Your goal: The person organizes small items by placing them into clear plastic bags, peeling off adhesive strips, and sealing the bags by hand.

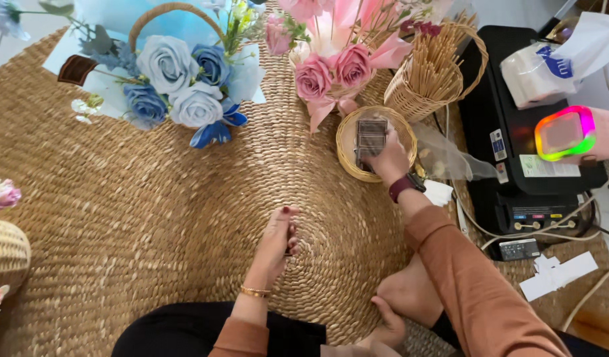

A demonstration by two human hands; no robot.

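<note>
1. My right hand [388, 157] is stretched fwd into the small round woven tray [348, 142], fingers closed on a dark wrapped bar [370, 140] that sits inside it w/ others stacked just beside.
2. My left hand [278, 241] rests edge-down on the woven mat [152, 211] near the middle, fingers curled narrow round a small dark piece [290, 239]; can't tell what it is, mostly hidden by the fingers.
3. Around the tray: pink rose bouquet [331, 66] touching its far rim, a tall wicker basket of thin sticks [430, 69] just to the right, crumpled clear wrap [450, 158] at the tray's right side.
4. Further left, well apart from both hands: blue & white rose bouquet [178, 82] w/ a basket handle arching over it.
5. Right of the mat: black printer [516, 165] w/ cables, a pink box w/ glowing rainbow rim [565, 134] on top, white tissue pack [542, 69] behind.
6. Left edge: part of another wicker basket [6, 251] w/ pink flowers.
7. Nothing lies between my left hand and the tray; bare mat only.
8. Pose: right arm in rust sleeve reaches diagonally up, wrist w/ dark red watch [406, 185], palm down. Left forearm short, gold bracelet [255, 291] at wrist, thumb up. My bare foot [400, 297] is tucked by the right elbow.
</note>
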